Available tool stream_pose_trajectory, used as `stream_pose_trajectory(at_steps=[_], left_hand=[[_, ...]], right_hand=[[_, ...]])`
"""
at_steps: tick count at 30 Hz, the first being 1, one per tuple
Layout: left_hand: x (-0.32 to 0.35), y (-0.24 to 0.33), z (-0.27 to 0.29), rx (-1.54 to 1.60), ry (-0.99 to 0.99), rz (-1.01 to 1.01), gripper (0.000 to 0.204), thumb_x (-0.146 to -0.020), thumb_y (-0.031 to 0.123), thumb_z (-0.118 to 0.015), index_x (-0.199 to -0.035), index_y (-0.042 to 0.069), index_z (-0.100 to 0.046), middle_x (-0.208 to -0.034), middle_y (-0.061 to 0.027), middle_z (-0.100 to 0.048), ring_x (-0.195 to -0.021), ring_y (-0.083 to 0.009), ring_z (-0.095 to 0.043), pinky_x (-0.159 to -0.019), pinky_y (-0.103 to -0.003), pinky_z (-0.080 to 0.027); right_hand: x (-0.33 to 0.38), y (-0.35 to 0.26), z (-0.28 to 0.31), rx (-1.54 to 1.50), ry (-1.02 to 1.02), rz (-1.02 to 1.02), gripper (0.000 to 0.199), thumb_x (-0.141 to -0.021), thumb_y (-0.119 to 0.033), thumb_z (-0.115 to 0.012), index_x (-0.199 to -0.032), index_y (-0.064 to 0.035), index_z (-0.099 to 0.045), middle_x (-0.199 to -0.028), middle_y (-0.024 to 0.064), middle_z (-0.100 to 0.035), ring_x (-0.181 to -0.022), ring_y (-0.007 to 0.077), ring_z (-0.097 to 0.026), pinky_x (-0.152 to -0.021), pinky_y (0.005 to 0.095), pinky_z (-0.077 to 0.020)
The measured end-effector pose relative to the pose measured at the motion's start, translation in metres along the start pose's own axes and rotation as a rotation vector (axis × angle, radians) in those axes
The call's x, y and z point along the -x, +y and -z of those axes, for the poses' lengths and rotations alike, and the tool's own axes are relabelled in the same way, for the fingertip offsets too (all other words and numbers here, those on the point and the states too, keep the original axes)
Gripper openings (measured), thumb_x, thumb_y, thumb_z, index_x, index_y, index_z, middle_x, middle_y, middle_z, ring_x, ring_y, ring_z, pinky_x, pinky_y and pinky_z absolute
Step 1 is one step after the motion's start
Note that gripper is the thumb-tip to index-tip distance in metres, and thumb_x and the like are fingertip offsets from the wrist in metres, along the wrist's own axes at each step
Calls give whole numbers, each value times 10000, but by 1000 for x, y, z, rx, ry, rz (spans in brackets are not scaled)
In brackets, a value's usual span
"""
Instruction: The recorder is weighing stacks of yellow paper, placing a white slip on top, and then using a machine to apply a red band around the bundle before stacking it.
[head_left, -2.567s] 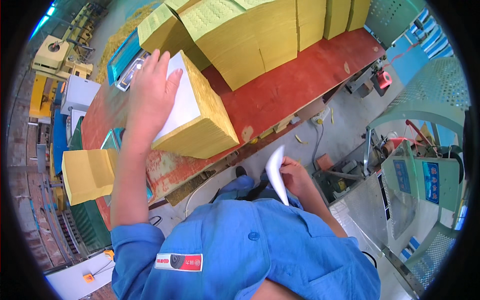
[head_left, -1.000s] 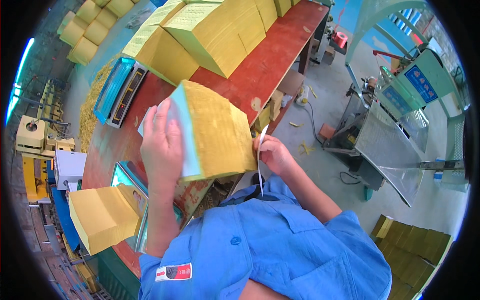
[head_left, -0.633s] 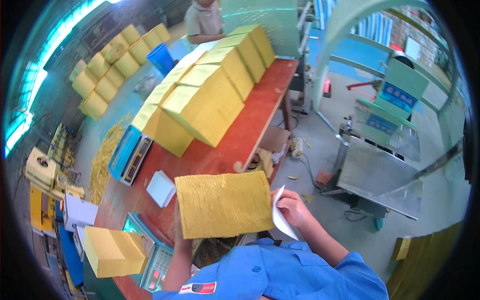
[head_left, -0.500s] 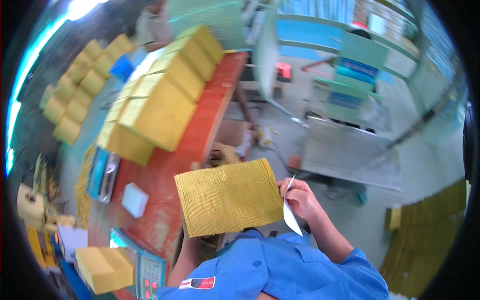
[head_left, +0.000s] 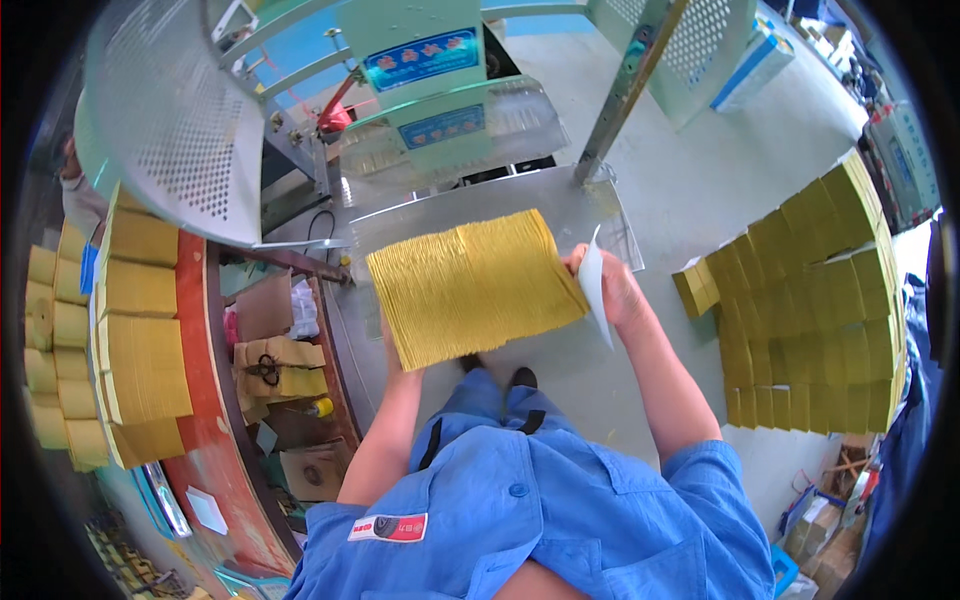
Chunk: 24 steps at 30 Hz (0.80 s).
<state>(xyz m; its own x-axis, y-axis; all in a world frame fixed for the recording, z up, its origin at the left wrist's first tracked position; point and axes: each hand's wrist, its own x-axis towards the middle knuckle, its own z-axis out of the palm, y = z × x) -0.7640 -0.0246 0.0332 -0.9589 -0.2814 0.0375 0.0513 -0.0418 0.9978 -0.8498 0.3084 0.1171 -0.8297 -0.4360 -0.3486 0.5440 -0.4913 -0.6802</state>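
left grip [head_left: 392, 352] under and grasping yellow paper stack [head_left: 472, 285], mostly hidden | right grip [head_left: 612, 290] clenched on stack's right edge, pinching white slip [head_left: 593, 283] | steel machine tray [head_left: 420, 222] beyond both grips

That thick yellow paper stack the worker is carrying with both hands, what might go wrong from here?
The yellow stack is held in mid-air, the left hand mostly hidden beneath it, so loose sheets may fan out or slide off. The right hand also pinches a white slip, which probably weakens its grip on that edge. The grey machine table lies just ahead; a corner might catch its rim.
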Motion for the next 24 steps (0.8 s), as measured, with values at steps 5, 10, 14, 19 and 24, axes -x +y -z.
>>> stream_pose_trajectory(at_steps=[5, 10, 14, 19, 24], left_hand=[[-62, -41, -40, 351, -34, 126, 406, -1013, 296, -439, -1325, 38, -469, -1200, -88, -561, -1060, -201, -582, -901, -336, -505], [-84, -73, -41, 133, -159, 56, 420, -1008, 295, -449, -1355, 59, -456, -1262, -95, -549, -1120, -218, -566, -932, -344, -495], [-89, -63, -21, -257, -223, -7, 436, -1011, 329, -430, -1350, 57, -468, -1263, -111, -562, -1116, -240, -585, -934, -350, -499], [-95, -16, -22, 411, -180, 527, 539, -1017, 440, -382, -1347, 23, -470, -1266, -126, -568, -1115, -251, -592, -943, -365, -501], [-94, 16, -37, 497, -32, 562, 600, -1019, 504, -329, -1348, 24, -477, -1276, -126, -569, -1138, -245, -575, -959, -363, -485]], right_hand=[[-38, -7, 48, -52, 100, 11, 129, -797, -115, -546, -871, -39, -619, -1063, 171, -664, -961, 238, -615, -877, 348, -471], [-66, -7, 77, -193, 159, -80, 124, -804, -134, -580, -878, -49, -634, -1055, 170, -674, -973, 276, -630, -890, 377, -481], [-71, -9, 86, -225, 188, -142, 195, -818, -112, -547, -973, -28, -632, -1034, 178, -674, -954, 292, -637, -888, 415, -490], [-89, -4, 92, -170, 273, -191, 267, -810, -77, -505, -1045, -6, -611, -935, 109, -668, -844, 236, -636, -789, 361, -503], [-102, 8, 94, 14, 308, -265, 284, -784, -41, -478, -1024, 3, -622, -876, 57, -649, -739, 171, -610, -670, 292, -487]])
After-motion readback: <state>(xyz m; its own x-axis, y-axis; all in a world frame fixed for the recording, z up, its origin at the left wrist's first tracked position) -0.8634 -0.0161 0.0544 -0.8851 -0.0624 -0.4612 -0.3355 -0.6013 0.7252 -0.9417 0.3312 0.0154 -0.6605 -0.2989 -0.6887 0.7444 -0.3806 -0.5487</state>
